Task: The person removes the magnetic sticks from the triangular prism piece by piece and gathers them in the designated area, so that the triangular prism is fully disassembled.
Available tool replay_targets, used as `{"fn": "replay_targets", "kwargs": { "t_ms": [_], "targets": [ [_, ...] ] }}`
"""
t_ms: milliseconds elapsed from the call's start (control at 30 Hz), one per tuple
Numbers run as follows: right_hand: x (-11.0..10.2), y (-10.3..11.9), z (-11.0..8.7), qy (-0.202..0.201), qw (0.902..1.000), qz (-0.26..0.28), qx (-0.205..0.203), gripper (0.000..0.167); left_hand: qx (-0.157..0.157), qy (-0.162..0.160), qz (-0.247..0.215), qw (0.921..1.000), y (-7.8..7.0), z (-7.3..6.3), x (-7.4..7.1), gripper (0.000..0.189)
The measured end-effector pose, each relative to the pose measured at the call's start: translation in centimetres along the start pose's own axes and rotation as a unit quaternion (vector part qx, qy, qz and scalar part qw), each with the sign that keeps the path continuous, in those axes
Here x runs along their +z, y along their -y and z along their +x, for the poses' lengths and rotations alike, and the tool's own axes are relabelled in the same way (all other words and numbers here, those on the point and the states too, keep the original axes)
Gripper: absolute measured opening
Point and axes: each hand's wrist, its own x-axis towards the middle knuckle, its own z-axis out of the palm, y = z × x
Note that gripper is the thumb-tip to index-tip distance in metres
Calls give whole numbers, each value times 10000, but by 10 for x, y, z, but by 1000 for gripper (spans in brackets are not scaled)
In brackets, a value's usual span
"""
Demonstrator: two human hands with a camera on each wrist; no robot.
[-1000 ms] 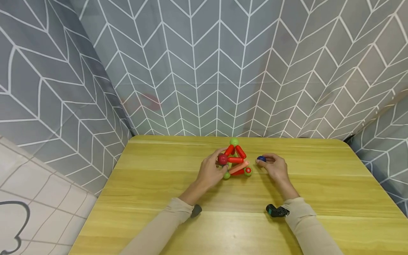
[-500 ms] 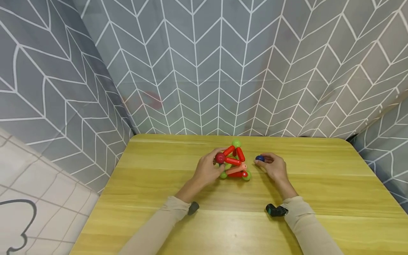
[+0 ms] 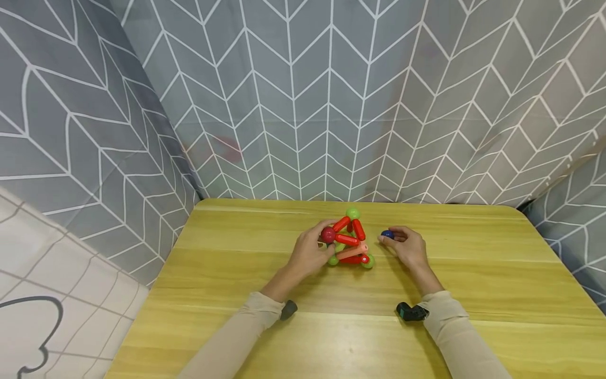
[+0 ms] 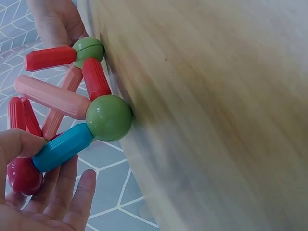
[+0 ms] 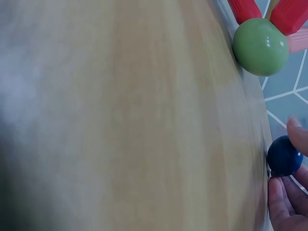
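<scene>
My left hand (image 3: pixel 306 253) grips one corner of a stick-and-ball building toy (image 3: pixel 347 240), at its crimson ball (image 3: pixel 328 235) and a blue stick (image 4: pixel 64 147). The thumb lies at the stick's end, with fingers around the crimson ball's side. Red and salmon-pink sticks join green balls (image 4: pixel 109 118) in the frame, whose lower balls sit at the tabletop. One salmon stick (image 4: pixel 53 96) slants out, its end free in the head view. To the right, my right hand (image 3: pixel 411 248) pinches a dark blue ball (image 5: pixel 284 156) between thumb and fingers, close over the table and apart from the toy.
The wooden table (image 3: pixel 227 231) runs back to a grey curtain (image 3: pixel 303 105) with white zigzag lines. A dark wrist device (image 3: pixel 411 312) shows at the right cuff, and another (image 3: pixel 289 310) at the left.
The toy frame has turned slightly in my left hand, its right-hand corner coming a little nearer to me. My right hand with the blue ball has stayed almost still.
</scene>
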Motion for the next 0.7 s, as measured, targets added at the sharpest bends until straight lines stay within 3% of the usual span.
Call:
{"fn": "replay_targets", "kwargs": {
  "t_ms": [700],
  "targets": [
    [-11,7,-5,-305,9993,-190,-88,54,3,-42,19,10000,-2,-3,0,56]
  ]
}}
